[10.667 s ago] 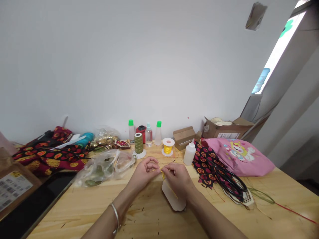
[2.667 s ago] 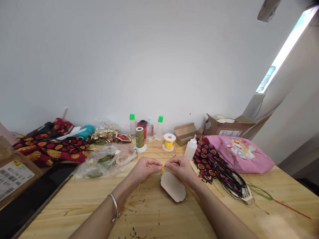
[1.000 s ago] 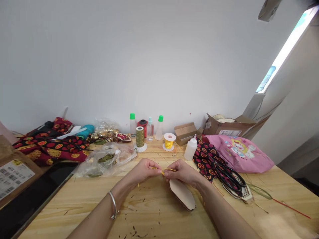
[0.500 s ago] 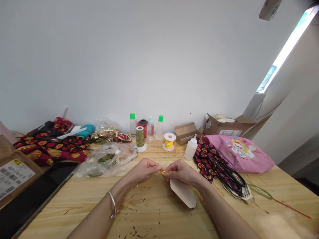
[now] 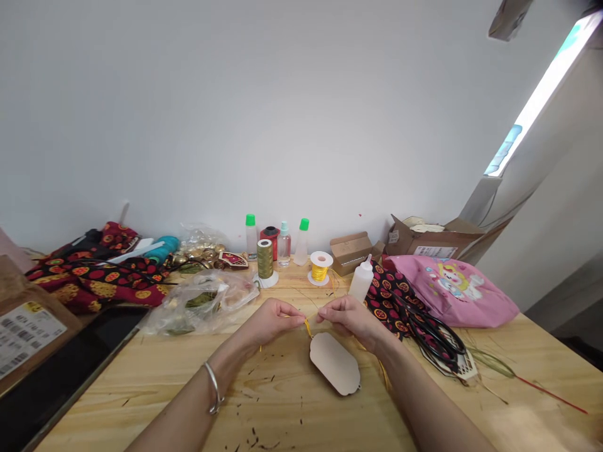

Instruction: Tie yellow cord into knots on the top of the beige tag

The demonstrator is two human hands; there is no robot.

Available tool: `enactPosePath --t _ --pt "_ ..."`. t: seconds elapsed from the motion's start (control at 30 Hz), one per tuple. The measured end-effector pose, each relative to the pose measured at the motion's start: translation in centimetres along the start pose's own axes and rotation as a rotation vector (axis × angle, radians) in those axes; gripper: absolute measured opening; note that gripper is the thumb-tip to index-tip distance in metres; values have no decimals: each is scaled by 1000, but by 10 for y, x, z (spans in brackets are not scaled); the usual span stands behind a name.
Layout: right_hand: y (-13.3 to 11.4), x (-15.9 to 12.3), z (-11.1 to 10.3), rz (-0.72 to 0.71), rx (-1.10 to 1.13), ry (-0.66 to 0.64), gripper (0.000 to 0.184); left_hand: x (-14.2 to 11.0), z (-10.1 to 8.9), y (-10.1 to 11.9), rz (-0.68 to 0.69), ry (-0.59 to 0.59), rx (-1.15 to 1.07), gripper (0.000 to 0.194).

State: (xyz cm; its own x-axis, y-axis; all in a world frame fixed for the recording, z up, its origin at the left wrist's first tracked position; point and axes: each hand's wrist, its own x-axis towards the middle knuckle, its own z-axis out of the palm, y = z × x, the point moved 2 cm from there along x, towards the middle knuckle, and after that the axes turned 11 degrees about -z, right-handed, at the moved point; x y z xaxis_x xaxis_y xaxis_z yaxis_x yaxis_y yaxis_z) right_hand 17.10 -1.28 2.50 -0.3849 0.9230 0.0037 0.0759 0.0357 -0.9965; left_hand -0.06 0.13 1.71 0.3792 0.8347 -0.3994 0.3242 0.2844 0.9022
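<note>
Pinching a yellow cord (image 5: pixel 308 328) between thumb and fingertips of the left hand (image 5: pixel 274 322), low in the middle of the frame, hiding the gripped stretch. Holding thumb and forefinger of the right hand (image 5: pixel 351 319) close together, just to the right; cannot tell whether with cord between them. Losing sight of more cord behind the right wrist, and of both forearms at the bottom edge. Seeing only part of a cardboard box (image 5: pixel 28 342) at the left edge. Making out little inside the cloudy plastic bag (image 5: pixel 233 292), left of centre, beyond something green. Finding the pale board (image 5: pixel 335 364) at lower centre, over the wooden table (image 5: pixel 164 402), just below both sets of fingertips, apart from them, with upper-left end meeting the cord.
</note>
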Motion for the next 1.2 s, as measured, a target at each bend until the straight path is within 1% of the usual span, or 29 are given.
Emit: enactPosePath --t 0.17,0.3,0.53,0.87,0.93,1.07,1.2 --pt "2 2 1 -8 69 70 28 -5 2 6 23 -8 -23 32" --pt "4 3 1 -8 88 66 27 -6 2 7 7 -6 -32 32" --pt "6 3 2 -19 88 33 29 -3 -2 6 28 111 -54 26" --pt "0 3 4 -142 189 88 26 -2 0 8 75 167 -8 26" --pt "0 3 3 -142 205 101 26 -2 0 9 83 158 -13 27" --pt "3 3 0 -113 270 113 24 -3 0 7 77 103 -34 27" --pt "4 3 -2 -93 311 107 22 -2 0 4 45 69 -59 35"
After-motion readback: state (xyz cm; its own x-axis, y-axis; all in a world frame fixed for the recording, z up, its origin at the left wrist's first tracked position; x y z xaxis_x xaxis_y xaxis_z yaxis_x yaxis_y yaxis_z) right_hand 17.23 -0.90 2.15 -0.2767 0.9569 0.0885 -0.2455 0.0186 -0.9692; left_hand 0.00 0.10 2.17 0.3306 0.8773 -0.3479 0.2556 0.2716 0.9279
